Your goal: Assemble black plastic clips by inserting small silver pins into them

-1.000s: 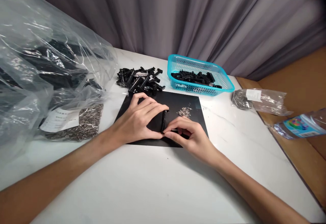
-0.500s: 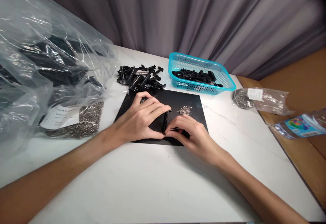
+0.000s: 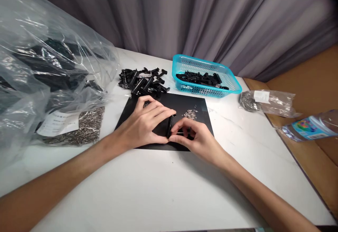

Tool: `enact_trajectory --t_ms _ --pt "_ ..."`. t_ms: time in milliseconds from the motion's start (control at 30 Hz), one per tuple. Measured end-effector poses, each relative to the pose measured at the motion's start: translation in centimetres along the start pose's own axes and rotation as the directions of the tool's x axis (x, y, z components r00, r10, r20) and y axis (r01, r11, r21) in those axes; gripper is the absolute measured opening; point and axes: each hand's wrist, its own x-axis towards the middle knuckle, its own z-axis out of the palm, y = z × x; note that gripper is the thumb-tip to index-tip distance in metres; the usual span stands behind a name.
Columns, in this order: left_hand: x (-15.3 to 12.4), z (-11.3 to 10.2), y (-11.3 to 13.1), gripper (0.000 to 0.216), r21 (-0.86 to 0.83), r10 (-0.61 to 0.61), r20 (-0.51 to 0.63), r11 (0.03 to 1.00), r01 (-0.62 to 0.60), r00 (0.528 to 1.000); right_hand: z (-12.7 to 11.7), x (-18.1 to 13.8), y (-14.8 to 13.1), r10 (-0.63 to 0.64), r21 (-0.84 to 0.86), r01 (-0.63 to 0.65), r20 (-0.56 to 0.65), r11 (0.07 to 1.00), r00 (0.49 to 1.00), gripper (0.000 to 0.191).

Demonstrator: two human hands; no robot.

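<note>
Over a black mat (image 3: pixel 185 107) on the white table, my left hand (image 3: pixel 144 123) pinches a slim black plastic part (image 3: pixel 169 126) between thumb and forefinger, holding it upright. My right hand (image 3: pixel 194 137) is closed beside it, fingers pinching a thin small metal piece (image 3: pixel 180 133) against the part's lower end. A little heap of shiny metal bits (image 3: pixel 190 114) lies on the mat just beyond my right fingers.
A pile of black plastic parts (image 3: pixel 144 80) lies behind the mat. A teal basket (image 3: pixel 232 84) holds more. A big clear bag (image 3: pixel 39 66) fills the left, with a packet of metal pieces (image 3: pixel 79 128). At right lie another packet (image 3: pixel 264 101) and a plastic bottle (image 3: pixel 311 128).
My right fingers have lifted slightly and shifted on the small metal piece by the black part. My left hand holds still; the view shifted slightly.
</note>
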Motion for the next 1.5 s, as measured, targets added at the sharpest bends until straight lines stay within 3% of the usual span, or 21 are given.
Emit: enact_trajectory --t_ms 300,600,833,1200,1433,1500 --pt "-0.1 0.1 0.3 0.041 0.068 0.108 -0.091 0.992 -0.102 0.990 0.2 0.0 -0.6 0.056 -0.046 -0.056 -0.018 0.997 0.998 0.011" --pt "0.0 0.1 0.2 0.046 -0.027 -0.001 -0.062 1.000 0.000 0.998 -1.1 0.0 0.2 -0.004 0.157 -0.016 0.127 0.988 0.992 0.009" --pt "-0.1 -0.1 0.1 0.048 -0.037 -0.046 -0.020 0.998 0.045 0.999 -1.0 0.0 0.6 -0.017 0.245 -0.013 0.122 0.969 0.992 0.010" --pt "0.1 0.0 0.3 0.042 0.014 0.029 -0.034 1.000 -0.028 0.999 -0.3 0.1 0.2 0.020 0.122 -0.027 0.055 0.992 0.998 0.008" --pt "0.0 0.0 0.2 0.041 0.024 0.033 -0.049 0.999 -0.032 0.998 0.8 -0.3 0.3 -0.042 0.046 0.044 -0.035 0.998 0.999 0.008" --pt "-0.1 -0.1 0.2 0.042 0.009 0.019 -0.042 1.000 -0.019 0.999 0.5 -0.2 0.2 -0.038 0.070 0.039 -0.011 0.997 0.999 0.010"
